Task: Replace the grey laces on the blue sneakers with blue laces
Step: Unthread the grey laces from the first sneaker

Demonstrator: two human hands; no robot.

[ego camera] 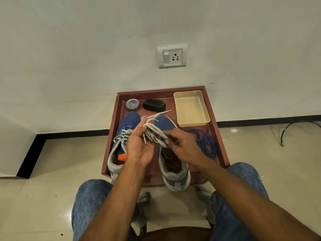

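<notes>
Both hands are held together over the tray (111, 146), above the two sneakers. Left hand (139, 146), palm up, fingers curled, is gripped round a bundle of grey lace (152, 131); loose ends are seen sticking out past the fingertips. Right hand (184, 145) is pinched on the same lace at its near end. Left sneaker (121, 136) is laced in grey on the tray's left side; right sneaker (173, 164) is seen at the tray's middle, heel over the near rim, its eyelets hidden by the hands. Blue laces (206, 141) are piled on the tray's right side. Beige box (191, 108) is placed at the far right corner, tin (132, 104) and black brush (154, 105) at the far left.
</notes>
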